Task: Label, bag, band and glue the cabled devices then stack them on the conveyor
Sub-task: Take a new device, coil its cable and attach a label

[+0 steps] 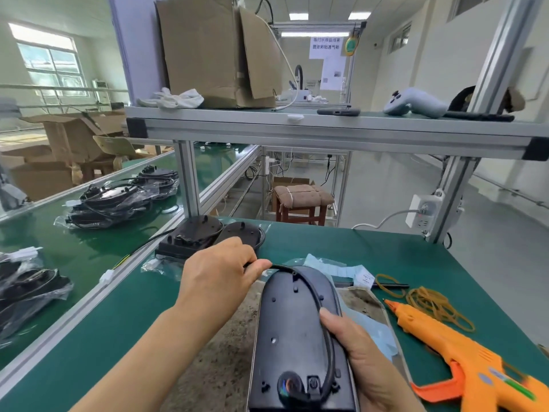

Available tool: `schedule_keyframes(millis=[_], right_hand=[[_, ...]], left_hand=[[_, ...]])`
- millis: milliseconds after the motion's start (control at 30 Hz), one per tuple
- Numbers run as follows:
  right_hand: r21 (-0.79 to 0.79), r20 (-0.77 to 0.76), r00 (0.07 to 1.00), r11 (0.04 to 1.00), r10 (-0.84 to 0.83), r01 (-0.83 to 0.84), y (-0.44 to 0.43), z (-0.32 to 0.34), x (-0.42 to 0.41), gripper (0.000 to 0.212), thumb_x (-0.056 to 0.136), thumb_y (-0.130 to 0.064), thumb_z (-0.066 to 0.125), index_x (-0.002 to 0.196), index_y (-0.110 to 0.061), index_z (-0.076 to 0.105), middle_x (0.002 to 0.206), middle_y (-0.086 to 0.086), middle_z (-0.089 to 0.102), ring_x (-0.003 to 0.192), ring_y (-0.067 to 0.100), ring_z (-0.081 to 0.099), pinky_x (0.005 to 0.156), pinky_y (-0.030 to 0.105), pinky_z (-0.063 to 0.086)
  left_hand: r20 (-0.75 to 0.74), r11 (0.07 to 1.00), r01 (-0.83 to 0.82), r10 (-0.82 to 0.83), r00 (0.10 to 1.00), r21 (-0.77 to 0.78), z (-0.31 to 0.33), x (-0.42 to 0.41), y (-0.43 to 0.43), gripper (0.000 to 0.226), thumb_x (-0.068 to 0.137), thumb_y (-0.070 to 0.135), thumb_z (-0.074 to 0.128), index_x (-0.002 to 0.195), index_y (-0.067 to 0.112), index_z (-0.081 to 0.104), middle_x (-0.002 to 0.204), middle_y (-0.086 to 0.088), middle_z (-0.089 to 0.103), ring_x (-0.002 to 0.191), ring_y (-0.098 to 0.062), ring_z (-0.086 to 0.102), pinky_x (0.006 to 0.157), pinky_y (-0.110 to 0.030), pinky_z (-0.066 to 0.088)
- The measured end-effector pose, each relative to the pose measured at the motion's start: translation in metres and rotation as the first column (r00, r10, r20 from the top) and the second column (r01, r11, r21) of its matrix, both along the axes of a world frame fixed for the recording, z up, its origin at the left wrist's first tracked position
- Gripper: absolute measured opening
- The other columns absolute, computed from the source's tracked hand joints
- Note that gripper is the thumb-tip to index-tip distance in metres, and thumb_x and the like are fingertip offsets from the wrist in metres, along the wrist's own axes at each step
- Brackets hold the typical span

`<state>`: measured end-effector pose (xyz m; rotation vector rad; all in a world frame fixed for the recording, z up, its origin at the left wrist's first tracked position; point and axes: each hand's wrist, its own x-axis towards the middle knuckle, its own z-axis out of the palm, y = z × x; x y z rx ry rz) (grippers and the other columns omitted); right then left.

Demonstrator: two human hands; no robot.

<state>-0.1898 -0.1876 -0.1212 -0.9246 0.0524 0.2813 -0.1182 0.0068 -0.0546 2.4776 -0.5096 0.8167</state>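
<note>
A long black device point(292, 328) lies back-up in front of me over a worn brown mat point(225, 352). My right hand point(359, 355) grips its right edge, thumb on the black cable point(322, 304) that curves along the back. My left hand point(219, 275) pinches the same cable near the device's far end. An orange glue gun point(463, 361) lies to the right, with loose rubber bands point(430, 304) behind it. Blue label sheets point(335, 270) sit past the device. Bagged devices point(110, 200) are stacked on the green conveyor point(89, 251) at left.
Two more unbagged black devices point(205, 233) stand at the table's far left corner by an aluminium post point(188, 179). A shelf point(326, 126) overhead carries a cardboard box, gloves and a controller. A power strip point(424, 211) hangs on the right post.
</note>
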Motion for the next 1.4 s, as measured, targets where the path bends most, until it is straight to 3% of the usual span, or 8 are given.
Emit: schedule_keyframes(millis=[233,433,567,633,800,967,1100,1400], right_hand=[[0.046,-0.127,0.939,0.944,-0.32,0.328,-0.009,0.021,0.02,0.057,0.082,-0.029,0.068,0.132,-0.004,0.058,0.118,0.031,0.067,0.11,0.05,0.064,0.096,0.068,0.047],[0.102,-0.17,0.9,0.901,-0.402,0.422,-0.012,0.022,0.028,0.044,0.095,-0.032,0.059,0.132,-0.008,0.06,0.119,0.026,0.068,0.111,0.046,0.065,0.094,0.065,0.049],[0.062,-0.116,0.857,0.858,-0.501,0.51,-0.006,0.016,0.032,0.041,0.092,-0.03,0.065,0.129,-0.014,0.062,0.116,0.023,0.07,0.105,0.045,0.067,0.093,0.068,0.049],[-0.065,-0.024,0.791,0.791,-0.611,0.609,-0.003,0.012,0.034,0.027,0.088,-0.029,0.072,0.115,-0.024,0.068,0.107,0.016,0.075,0.095,0.04,0.072,0.084,0.063,0.055],[-0.394,0.201,0.733,0.632,-0.649,0.667,0.008,0.007,0.032,0.038,0.076,-0.043,0.076,0.11,-0.033,0.063,0.101,-0.007,0.074,0.097,0.021,0.07,0.089,0.048,0.058],[-0.568,0.364,0.779,0.541,-0.511,0.62,0.011,0.009,0.032,0.032,0.08,-0.031,0.079,0.104,-0.035,0.06,0.088,-0.019,0.069,0.075,-0.01,0.064,0.063,0.017,0.05],[-0.632,0.395,0.828,0.537,-0.397,0.559,0.01,0.016,0.032,0.034,0.075,-0.031,0.082,0.1,-0.034,0.058,0.084,-0.016,0.07,0.072,-0.007,0.064,0.059,0.015,0.048],[-0.548,0.221,0.974,0.82,-0.051,0.167,0.0,0.023,0.031,0.09,0.056,-0.013,0.086,0.129,-0.044,0.044,0.106,-0.006,0.074,0.096,0.014,0.073,0.078,0.034,0.061]], left_hand=[[0.077,0.983,0.161,-0.169,0.983,0.092,-0.017,-0.04,-0.011,0.041,0.092,0.037,0.04,0.098,0.013,0.073,0.074,0.0,0.065,0.058,-0.029,0.065,0.048,-0.041,0.054],[0.034,0.978,0.164,-0.169,0.985,0.129,-0.038,-0.07,-0.018,0.03,0.085,0.028,0.061,0.106,0.012,0.076,0.071,0.003,0.064,0.045,-0.022,0.059,0.033,-0.033,0.047],[-0.23,0.965,0.109,-0.053,0.972,0.237,-0.039,-0.076,-0.026,0.046,0.102,0.035,0.041,0.147,0.031,0.041,0.116,0.011,0.057,0.088,-0.014,0.066,0.071,-0.03,0.053],[-0.339,0.913,0.07,0.077,0.938,0.402,-0.042,-0.081,-0.031,0.053,0.105,0.038,0.029,0.155,0.029,0.011,0.14,0.008,0.038,0.116,-0.019,0.056,0.09,-0.033,0.044],[-0.558,0.693,0.292,0.189,0.808,0.658,-0.017,-0.087,-0.05,0.033,0.1,0.003,0.031,0.132,0.0,0.04,0.127,-0.017,0.045,0.117,-0.035,0.055,0.08,-0.04,0.039],[-0.446,0.53,0.429,-0.105,0.889,0.732,0.009,-0.074,-0.044,0.024,0.097,0.01,0.045,0.119,0.008,0.054,0.112,-0.013,0.051,0.104,-0.034,0.055,0.061,-0.033,0.032],[-0.151,0.689,0.462,-0.463,0.873,0.558,0.001,-0.046,-0.014,0.019,0.068,0.016,0.08,0.081,0.026,0.071,0.079,0.008,0.061,0.068,-0.014,0.061,0.043,-0.026,0.042],[-0.173,0.779,0.627,-0.615,0.769,0.016,-0.031,-0.021,0.0,0.014,0.088,0.021,0.071,0.1,0.024,0.077,0.089,0.01,0.064,0.073,-0.007,0.062,0.064,-0.024,0.053]])
